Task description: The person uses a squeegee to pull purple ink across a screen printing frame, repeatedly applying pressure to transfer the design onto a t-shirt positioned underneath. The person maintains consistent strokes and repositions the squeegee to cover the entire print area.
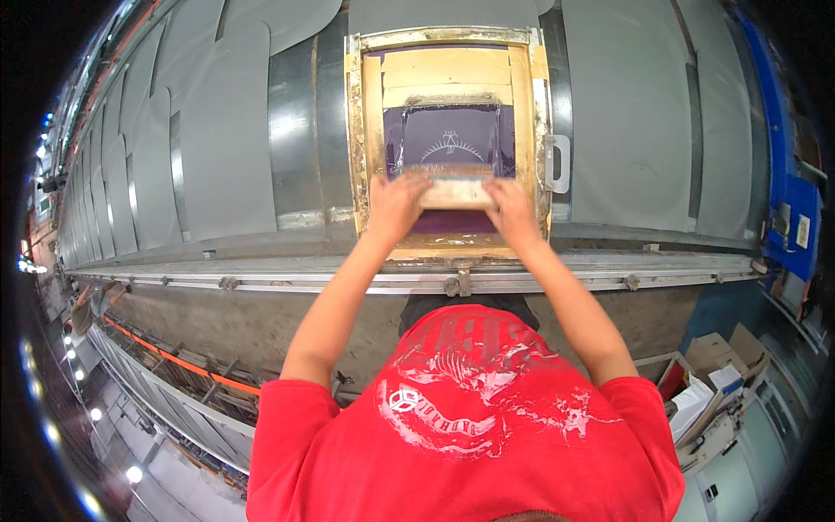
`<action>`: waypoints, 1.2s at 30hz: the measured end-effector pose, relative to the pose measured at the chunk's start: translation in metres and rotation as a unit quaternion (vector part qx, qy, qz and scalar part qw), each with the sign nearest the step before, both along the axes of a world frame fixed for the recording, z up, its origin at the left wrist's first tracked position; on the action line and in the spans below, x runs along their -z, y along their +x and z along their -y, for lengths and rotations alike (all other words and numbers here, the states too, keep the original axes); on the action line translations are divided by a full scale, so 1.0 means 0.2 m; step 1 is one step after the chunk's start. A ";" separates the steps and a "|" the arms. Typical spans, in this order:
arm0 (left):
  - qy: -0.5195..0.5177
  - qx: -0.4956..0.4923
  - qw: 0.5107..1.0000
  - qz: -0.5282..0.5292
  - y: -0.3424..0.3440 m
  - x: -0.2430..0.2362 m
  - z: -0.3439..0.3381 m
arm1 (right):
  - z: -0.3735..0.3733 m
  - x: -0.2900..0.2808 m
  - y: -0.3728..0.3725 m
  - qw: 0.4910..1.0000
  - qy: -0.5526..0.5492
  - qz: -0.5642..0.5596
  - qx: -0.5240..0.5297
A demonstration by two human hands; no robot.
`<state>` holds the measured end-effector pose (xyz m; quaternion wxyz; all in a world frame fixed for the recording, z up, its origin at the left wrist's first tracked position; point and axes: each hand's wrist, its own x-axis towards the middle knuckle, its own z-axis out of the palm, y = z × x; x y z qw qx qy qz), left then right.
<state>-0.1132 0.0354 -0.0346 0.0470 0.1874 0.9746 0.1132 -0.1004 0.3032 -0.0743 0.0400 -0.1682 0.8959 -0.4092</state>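
Note:
A screen-printing frame point(355, 113) lies on the long table, with a purple mesh point(506, 143) and tan tape across its far part. A pale line design point(450, 148) shows in the mesh. Across the near half of the mesh sits a squeegee point(457, 194) with a light, worn handle, slightly blurred. My left hand point(397, 205) is closed round its left end, and my right hand point(513, 209) grips the right end. Both forearms reach forward inside the frame's sides. The squeegee hides the mesh under it, and its blade edge cannot be made out.
Grey flat panels point(222, 139) lie along the table on both sides of the frame. A white oval handle point(557, 163) is beside the frame's right edge. A metal rail point(348, 283) with clamps runs along the near edge. Cardboard boxes point(713, 355) stand at the lower right, below a blue structure point(793, 226).

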 end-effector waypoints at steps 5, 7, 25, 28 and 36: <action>0.021 -0.022 1.000 0.004 -0.06 -0.04 0.01 | -0.01 -0.08 -0.08 1.000 0.002 -0.010 -0.005; 0.023 -0.024 0.999 -0.015 -0.28 -0.06 -0.01 | -0.02 -0.05 -0.31 0.999 0.001 -0.046 0.003; -0.001 -0.036 0.999 -0.004 0.21 0.06 -0.05 | -0.12 -0.03 0.07 0.994 -0.039 0.095 0.027; 0.029 -0.071 0.996 0.034 0.23 -0.01 -0.09 | -0.34 0.00 -0.22 0.962 -0.091 0.047 0.253; 0.023 -0.045 0.998 -0.035 0.37 0.04 -0.15 | -0.45 0.27 -0.50 0.927 -0.133 0.040 0.348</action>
